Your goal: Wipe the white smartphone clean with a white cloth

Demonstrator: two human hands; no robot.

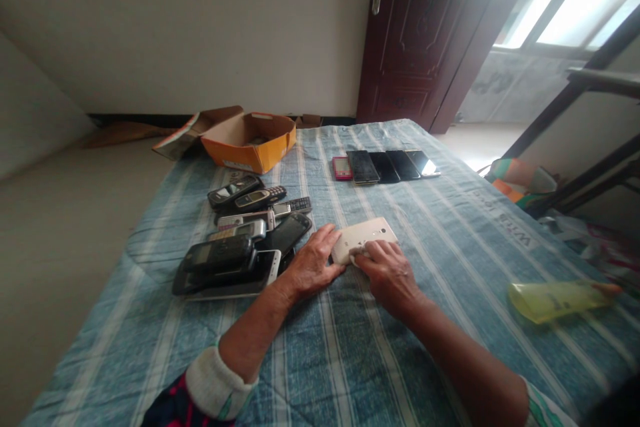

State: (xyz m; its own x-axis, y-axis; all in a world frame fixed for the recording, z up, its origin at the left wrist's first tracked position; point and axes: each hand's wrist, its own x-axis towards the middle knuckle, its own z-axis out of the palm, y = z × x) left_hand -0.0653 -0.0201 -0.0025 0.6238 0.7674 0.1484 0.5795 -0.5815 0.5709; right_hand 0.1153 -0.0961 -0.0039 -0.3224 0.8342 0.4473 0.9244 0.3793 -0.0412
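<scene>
A gold-coloured smartphone lies back side up on the striped cloth, its camera toward the far right. My left hand grips its left end between thumb and fingers. Bunched in the fingers of my right hand is a small white cloth, possibly a tissue, pressed against the back of the phone. Just left of my left hand lies a dark touchscreen phone, part of a heap of old mobile phones. A black phone rests on top of a larger white-edged one.
An open orange cardboard box stands at the far left edge. Several dark phones lie in a row at the back, beside a small pink device. On the right lies a yellow translucent bottle. The blue striped cloth covers the surface.
</scene>
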